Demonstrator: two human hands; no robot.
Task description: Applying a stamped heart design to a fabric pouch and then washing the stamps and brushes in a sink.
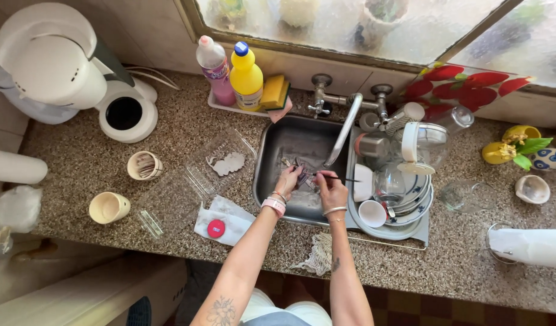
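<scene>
— From where is the scene viewed?
— From a head-worn camera, aimed steeply down at the sink (290, 142) and granite counter (97, 163), the window (350, 24) edging the top.

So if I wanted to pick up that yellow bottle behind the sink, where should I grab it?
Take the yellow bottle around its narrower neck, just under the blue cap, coming from the front. It stands upright in a white tray, with a pink bottle tight on one side and a sponge on the other.
</scene>
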